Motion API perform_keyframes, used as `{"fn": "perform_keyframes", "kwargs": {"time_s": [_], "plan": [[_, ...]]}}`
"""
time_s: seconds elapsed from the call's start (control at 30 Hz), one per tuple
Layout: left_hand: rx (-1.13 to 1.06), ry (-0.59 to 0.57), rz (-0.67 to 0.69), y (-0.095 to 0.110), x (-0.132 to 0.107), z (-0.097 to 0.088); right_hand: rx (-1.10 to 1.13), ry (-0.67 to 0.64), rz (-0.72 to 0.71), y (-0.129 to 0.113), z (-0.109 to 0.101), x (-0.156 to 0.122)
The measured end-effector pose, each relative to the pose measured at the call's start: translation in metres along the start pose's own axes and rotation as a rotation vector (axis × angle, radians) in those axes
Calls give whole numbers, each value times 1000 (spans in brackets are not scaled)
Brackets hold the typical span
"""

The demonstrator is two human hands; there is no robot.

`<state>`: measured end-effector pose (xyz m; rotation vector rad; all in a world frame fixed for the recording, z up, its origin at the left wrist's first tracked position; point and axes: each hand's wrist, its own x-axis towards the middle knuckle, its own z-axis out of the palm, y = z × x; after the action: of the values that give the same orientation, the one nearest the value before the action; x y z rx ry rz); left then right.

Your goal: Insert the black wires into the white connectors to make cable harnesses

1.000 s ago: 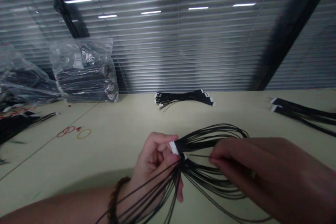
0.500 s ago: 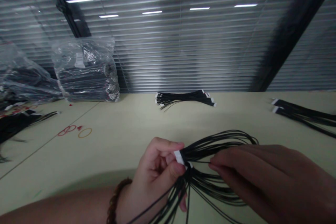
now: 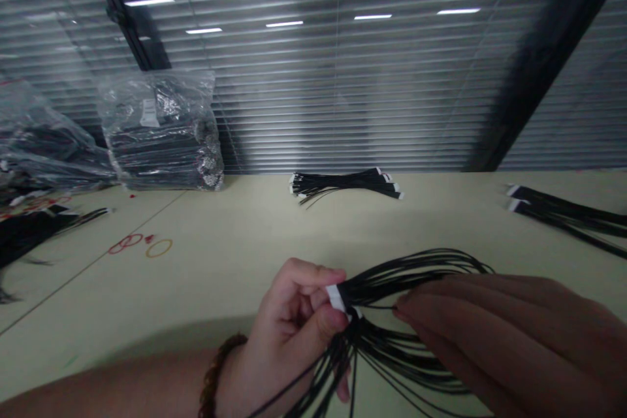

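- Firmly clamped: left hand [image 3: 289,323] pinched the white-taped end of a black wire bundle [image 3: 392,282] between thumb and fingers, held above the table.
- Right hand [image 3: 509,343]: fingertips together on the bundle's loose strands, just beside the tape.
- Beaded bracelet [image 3: 215,372]: on left wrist.
- Pale table [image 3: 235,241]: bore further wire bundles [image 3: 343,184], rubber bands [image 3: 159,248].
- Clear plastic bag [image 3: 161,134]: packed with bundles, at the table's far edge.
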<state>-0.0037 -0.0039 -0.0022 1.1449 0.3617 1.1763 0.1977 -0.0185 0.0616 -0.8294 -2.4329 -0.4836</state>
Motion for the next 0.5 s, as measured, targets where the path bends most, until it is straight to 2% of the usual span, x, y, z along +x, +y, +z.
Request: {"fn": "perform_keyframes", "kwargs": {"time_s": [0.2, 0.33, 0.5], "plan": [[-22, -2, -12, -1, -2, 0, 40, 1, -55, -1, -1, -2], [-34, 10, -31, 0, 0, 1, 8, -10, -18, 0, -1, -3], [-21, 28, -44, 3, 0, 4, -40, -16, -54, -2, -5, -2]]}}
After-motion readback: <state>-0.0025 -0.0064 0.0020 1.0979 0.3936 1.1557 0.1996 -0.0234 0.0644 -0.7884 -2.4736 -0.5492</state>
